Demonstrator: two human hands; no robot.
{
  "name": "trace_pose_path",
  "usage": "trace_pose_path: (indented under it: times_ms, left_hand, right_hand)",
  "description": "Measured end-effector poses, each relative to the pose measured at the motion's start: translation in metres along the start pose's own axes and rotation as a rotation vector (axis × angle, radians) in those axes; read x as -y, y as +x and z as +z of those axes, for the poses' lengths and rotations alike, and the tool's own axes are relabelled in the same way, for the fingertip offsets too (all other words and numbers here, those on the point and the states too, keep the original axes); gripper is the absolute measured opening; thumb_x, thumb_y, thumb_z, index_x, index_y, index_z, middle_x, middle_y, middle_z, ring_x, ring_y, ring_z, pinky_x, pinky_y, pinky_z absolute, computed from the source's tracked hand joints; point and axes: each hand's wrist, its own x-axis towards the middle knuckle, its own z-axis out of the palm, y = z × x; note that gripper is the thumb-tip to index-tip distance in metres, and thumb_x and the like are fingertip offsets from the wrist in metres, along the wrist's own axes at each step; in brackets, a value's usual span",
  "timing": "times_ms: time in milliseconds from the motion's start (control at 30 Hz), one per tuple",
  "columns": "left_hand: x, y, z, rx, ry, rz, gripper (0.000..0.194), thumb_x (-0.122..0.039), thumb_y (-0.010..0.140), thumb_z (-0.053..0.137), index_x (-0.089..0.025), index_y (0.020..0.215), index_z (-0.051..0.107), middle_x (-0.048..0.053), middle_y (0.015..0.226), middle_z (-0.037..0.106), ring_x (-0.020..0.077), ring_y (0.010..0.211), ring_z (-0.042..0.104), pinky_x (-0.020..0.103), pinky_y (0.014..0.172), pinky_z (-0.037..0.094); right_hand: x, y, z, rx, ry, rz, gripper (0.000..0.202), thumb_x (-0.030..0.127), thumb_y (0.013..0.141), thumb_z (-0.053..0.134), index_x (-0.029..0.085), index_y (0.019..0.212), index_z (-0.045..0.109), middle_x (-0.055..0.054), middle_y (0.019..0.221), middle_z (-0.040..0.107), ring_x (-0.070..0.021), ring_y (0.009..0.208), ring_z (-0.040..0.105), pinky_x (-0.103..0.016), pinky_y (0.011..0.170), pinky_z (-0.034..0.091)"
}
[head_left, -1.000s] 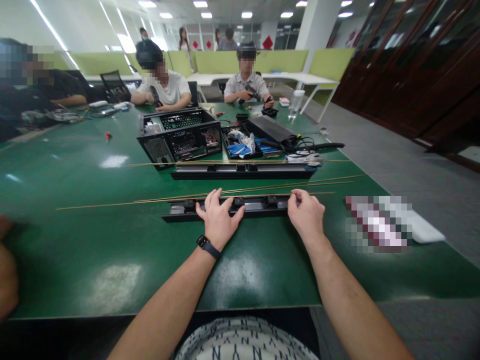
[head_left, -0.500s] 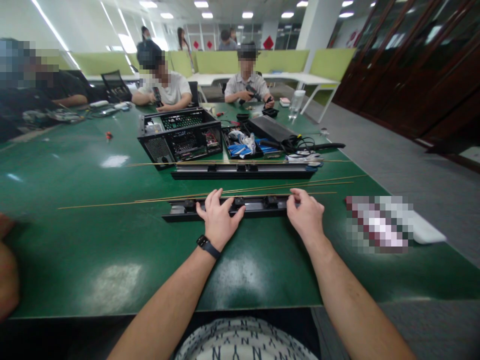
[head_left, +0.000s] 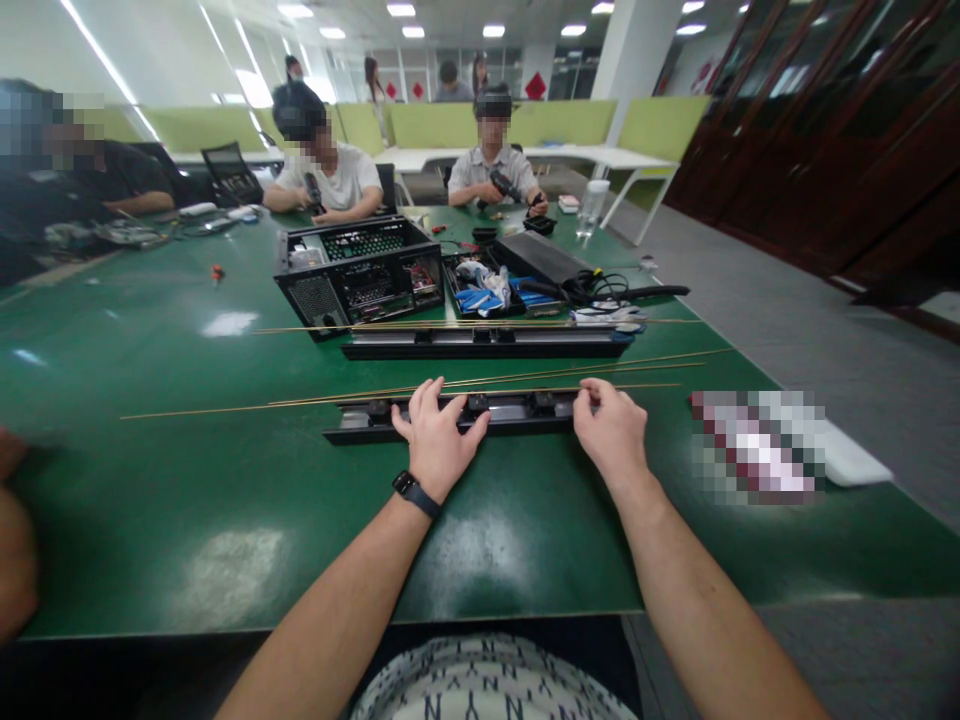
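Observation:
Across the long black rail (head_left: 360, 436) in front of me lies my left hand (head_left: 439, 432), fingers spread over its top edge. Small black blocks (head_left: 541, 402) sit along the rail's grey channel, one of them beside my left thumb. At the rail's right end, my right hand (head_left: 616, 428) is closed in a pinch on a thin brass-coloured rod (head_left: 649, 386), which sticks out to the right past my fingers; the exact contact is partly hidden. More thin rods (head_left: 660, 360) run just behind the rail.
A second black rail (head_left: 480, 350) lies farther back. Behind it are an open computer case (head_left: 360, 270), blue-and-white gloves (head_left: 484, 290) and black cables (head_left: 600, 288). A blurred packet (head_left: 750, 450) lies at right. Co-workers sit around the green table (head_left: 187, 490); another person's arm (head_left: 15, 560) shows at left.
The thin rod at my right fingertips has slid slightly to the right. Both my hands stay in nearly the same place on the rail.

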Motion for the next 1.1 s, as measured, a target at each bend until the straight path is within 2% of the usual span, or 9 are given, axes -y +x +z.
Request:
trace_pose_path:
  times_ms: [233, 500, 833, 1100]
  left_hand:
    - [-0.0003, 0.0002, 0.0002, 0.003, -0.002, -0.005, 0.030, -0.050, 0.085, 0.078, -0.032, 0.109, 0.079, 0.010, 0.152, 0.060, 0.0371, 0.144, 0.048, 0.078, 0.118, 0.025]
    - [-0.0004, 0.0000, -0.0007, 0.012, 0.002, -0.002, 0.030, -0.050, 0.086, 0.077, -0.031, 0.109, 0.079, 0.011, 0.152, 0.060, 0.0374, 0.144, 0.048, 0.077, 0.119, 0.025]
    - [0.0002, -0.0002, -0.0002, 0.012, 0.002, -0.002, 0.030, -0.050, 0.085, 0.078, -0.031, 0.109, 0.079, 0.010, 0.153, 0.059, 0.0364, 0.145, 0.048, 0.077, 0.119, 0.024]
    - [-0.0005, 0.0001, -0.0007, 0.015, 0.010, -0.004, 0.030, -0.051, 0.087, 0.076, -0.031, 0.109, 0.079, 0.010, 0.153, 0.059, 0.0356, 0.145, 0.048, 0.076, 0.120, 0.024]
  right_hand:
    - [-0.0020, 0.0010, -0.0008, -0.030, -0.015, 0.032, 0.033, 0.031, 0.094, 0.050, 0.018, 0.110, 0.075, -0.011, 0.098, 0.080, -0.0290, 0.093, 0.071, -0.045, 0.094, 0.047]
    - [0.0038, -0.0026, 0.0015, 0.026, 0.075, -0.052, 0.032, 0.032, 0.093, 0.052, 0.019, 0.112, 0.074, -0.011, 0.100, 0.081, -0.0280, 0.096, 0.073, -0.044, 0.096, 0.049]
    - [-0.0012, 0.0009, -0.0012, 0.002, -0.006, 0.016, 0.031, 0.031, 0.094, 0.052, 0.018, 0.110, 0.074, -0.011, 0.099, 0.080, -0.0298, 0.097, 0.073, -0.047, 0.097, 0.049]
    - [0.0047, -0.0038, 0.0012, 0.039, 0.082, -0.080, 0.032, 0.032, 0.093, 0.054, 0.019, 0.115, 0.074, -0.010, 0.100, 0.081, -0.0272, 0.096, 0.073, -0.044, 0.098, 0.050]
